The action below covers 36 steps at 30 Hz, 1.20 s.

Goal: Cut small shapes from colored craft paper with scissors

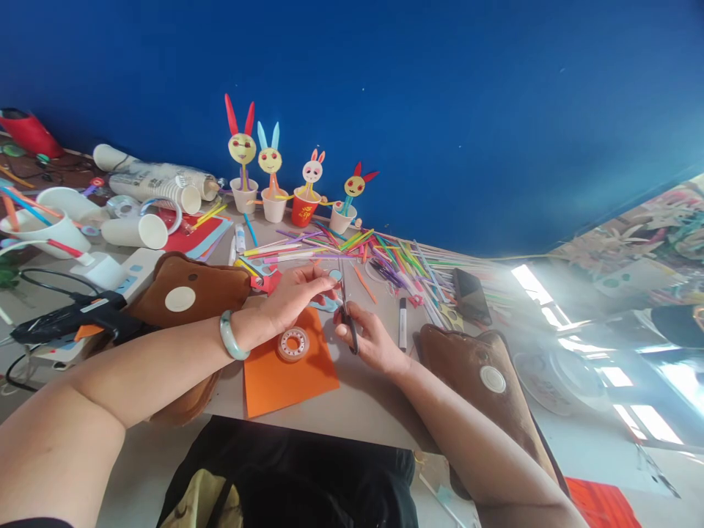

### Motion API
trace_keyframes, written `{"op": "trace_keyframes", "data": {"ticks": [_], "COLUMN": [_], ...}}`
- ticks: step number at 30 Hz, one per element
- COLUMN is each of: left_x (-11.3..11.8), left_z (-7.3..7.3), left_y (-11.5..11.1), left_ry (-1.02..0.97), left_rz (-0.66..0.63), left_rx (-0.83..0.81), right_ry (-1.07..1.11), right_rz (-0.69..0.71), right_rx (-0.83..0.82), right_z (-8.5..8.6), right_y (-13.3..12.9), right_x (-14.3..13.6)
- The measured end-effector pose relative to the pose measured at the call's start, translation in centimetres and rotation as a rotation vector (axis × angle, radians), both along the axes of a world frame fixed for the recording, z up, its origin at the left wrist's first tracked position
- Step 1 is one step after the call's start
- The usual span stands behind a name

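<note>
My left hand (297, 297) pinches a small pale blue disc (335, 275), seemingly of paper, between thumb and fingers. My right hand (369, 334) is closed round the dark handles of a pair of scissors (350, 330), whose blades point up beside the disc. Light blue scraps (325, 303) lie just under my left hand. Below my hands is a sheet of orange paper (291, 392) with a roll of clear tape (293, 343) lying on it.
Several paper cups with bunny-faced figures (312, 172) stand along the blue wall. Colourful pipe cleaners (374, 253) are heaped behind my hands. A brown pouch (192, 290) and a black glue gun (71, 319) lie left; another brown pouch (478, 367), a marker (402, 324) and a phone (471, 295) lie right.
</note>
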<state>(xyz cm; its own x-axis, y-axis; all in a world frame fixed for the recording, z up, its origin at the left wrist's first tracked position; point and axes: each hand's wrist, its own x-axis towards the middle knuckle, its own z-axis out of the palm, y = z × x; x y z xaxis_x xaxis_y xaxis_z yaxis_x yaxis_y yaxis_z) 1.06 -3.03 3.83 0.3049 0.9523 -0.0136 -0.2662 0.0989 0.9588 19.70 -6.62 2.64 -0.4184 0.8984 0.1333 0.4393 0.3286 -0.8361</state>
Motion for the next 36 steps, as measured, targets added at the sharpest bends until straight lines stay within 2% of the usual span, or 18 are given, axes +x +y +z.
{"op": "trace_keyframes", "data": {"ticks": [36], "left_x": [-0.11], "left_z": [-0.14], "left_y": [-0.02], "left_ry": [0.022], "left_rz": [-0.007], "left_rx": [0.001], "right_ry": [-0.023], "right_rz": [-0.006], "right_rx": [0.011], "right_z": [0.13], "right_y": [0.10], "right_x": [-0.16]}}
